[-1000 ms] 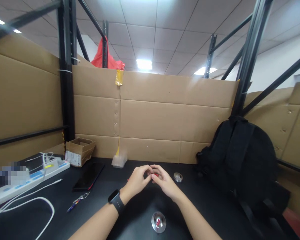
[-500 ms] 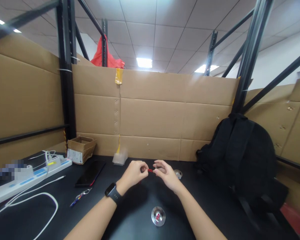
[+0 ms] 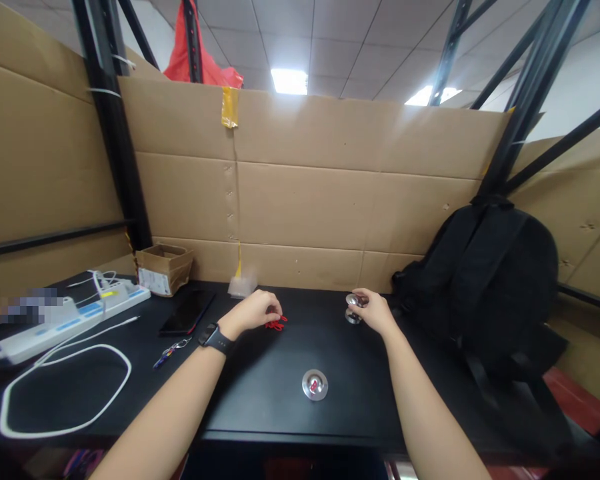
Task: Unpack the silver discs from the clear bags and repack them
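My left hand [image 3: 255,310], wearing a black watch on its wrist, is over the left-middle of the table. Its curled fingers touch a small tangle of red string [image 3: 276,325]. Further right, my right hand [image 3: 375,311] has its thumb and fingers closed on a shiny round metal piece [image 3: 352,316], waisted like a yo-yo, at table level. The fingers cover part of it. Nearer to me, between my forearms, lies a separate silver metal disc [image 3: 321,393] with a domed middle and a red mark.
At the left are a white power strip [image 3: 87,320] with a looped white cable [image 3: 65,433], a dark phone [image 3: 187,312], a keyring [image 3: 171,351] and a small cardboard box [image 3: 164,269]. A clear plastic packet [image 3: 243,285] lies by the cardboard wall [image 3: 300,213]. A black backpack [image 3: 500,280] stands right.
My hands have moved apart from where they met over a bit of red string. The left is now at the string tangle, the right at the metal piece. The view has tilted down.
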`<control>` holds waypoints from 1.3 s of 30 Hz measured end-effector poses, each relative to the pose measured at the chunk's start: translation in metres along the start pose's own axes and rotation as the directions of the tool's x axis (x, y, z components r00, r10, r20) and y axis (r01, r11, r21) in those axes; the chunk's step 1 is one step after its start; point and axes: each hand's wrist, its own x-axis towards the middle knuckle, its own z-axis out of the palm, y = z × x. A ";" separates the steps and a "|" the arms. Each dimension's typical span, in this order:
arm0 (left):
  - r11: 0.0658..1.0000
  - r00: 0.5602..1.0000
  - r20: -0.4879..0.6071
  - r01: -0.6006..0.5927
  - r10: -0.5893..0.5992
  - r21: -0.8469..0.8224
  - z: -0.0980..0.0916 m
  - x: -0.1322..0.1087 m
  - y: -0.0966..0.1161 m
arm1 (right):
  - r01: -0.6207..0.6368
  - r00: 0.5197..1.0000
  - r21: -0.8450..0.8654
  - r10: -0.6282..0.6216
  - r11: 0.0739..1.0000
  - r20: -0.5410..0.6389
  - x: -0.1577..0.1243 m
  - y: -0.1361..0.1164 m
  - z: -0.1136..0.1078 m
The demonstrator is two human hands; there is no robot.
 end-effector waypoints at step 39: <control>0.819 0.985 0.042 0.161 -0.165 -0.551 0.057 0.016 0.064 | 0.042 0.841 0.414 -0.256 0.909 0.476 -0.024 -0.082 0.007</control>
